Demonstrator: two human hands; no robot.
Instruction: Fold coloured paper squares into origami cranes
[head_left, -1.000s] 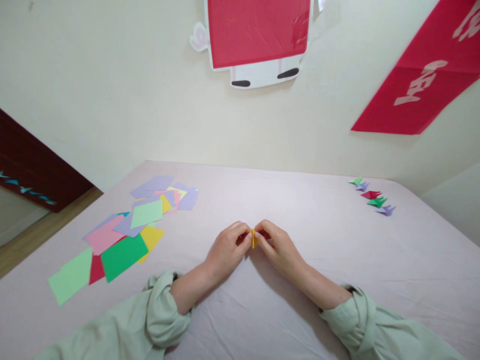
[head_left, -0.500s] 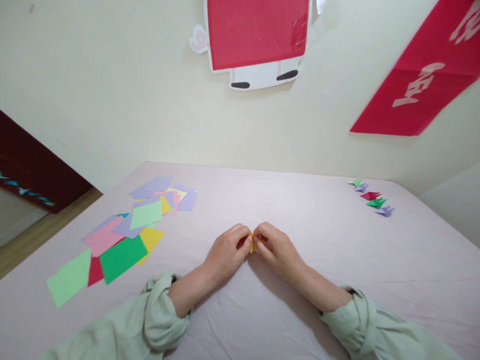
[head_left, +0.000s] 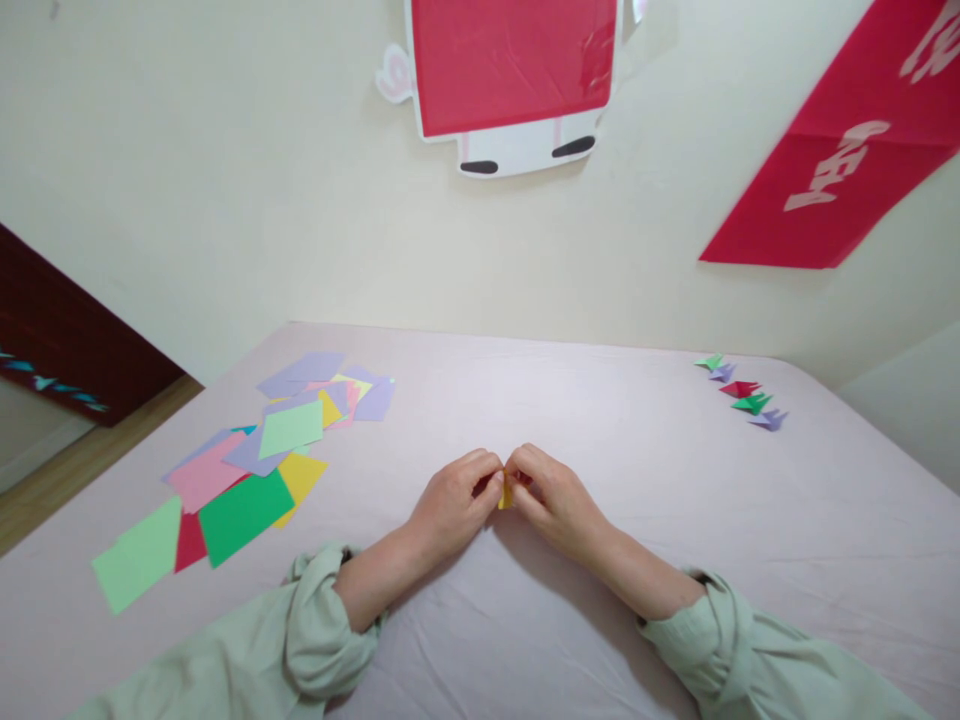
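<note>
Together, your left hand (head_left: 459,500) and right hand (head_left: 556,497) pinch a small folded yellow paper (head_left: 505,497), lower centre of frame.

My pale-green cloth-sleeved arms (head_left: 326,630) angle inward; bare left hand (head_left: 459,500), bare right hand (head_left: 553,495) close together, both pinching thumb-to-finger.

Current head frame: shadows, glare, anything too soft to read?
All head view: soft shadow on the pale pink cloth below the right hand; faint sheen on the red white-edged wall poster; small folded yellow paper partly hidden, too small for crease detail.
</note>
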